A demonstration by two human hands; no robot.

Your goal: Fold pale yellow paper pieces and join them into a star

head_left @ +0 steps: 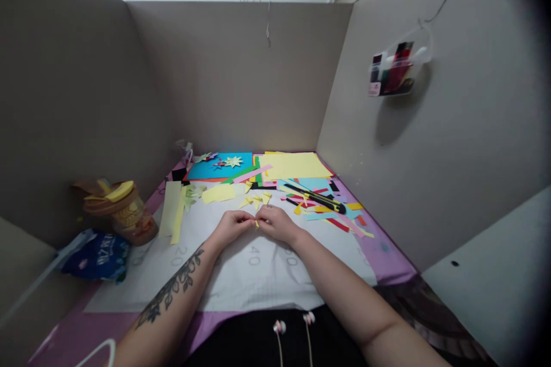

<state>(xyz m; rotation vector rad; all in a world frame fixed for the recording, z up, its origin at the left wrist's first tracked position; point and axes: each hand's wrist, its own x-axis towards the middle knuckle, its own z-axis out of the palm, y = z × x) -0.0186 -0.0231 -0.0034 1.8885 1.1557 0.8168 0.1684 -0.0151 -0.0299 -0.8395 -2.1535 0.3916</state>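
Note:
My left hand (233,226) and my right hand (275,223) meet at the middle of the white sheet (241,284). Between their fingertips they pinch a small piece of yellow paper (257,224), mostly hidden by the fingers. Just beyond the hands lie several small folded yellow pieces (257,200). A flat pale yellow paper (218,192) rests behind them to the left. To the right, a black craft knife (318,199) lies over scattered coloured paper strips (338,222).
A brown cup (133,218) and a blue packet (97,255) stand at the left. Paper stars (233,161) sit on a blue sheet (202,168) at the back, beside yellow sheets (297,165). Grey panels (241,80) enclose the table; a plastic container (394,71) hangs on the right one.

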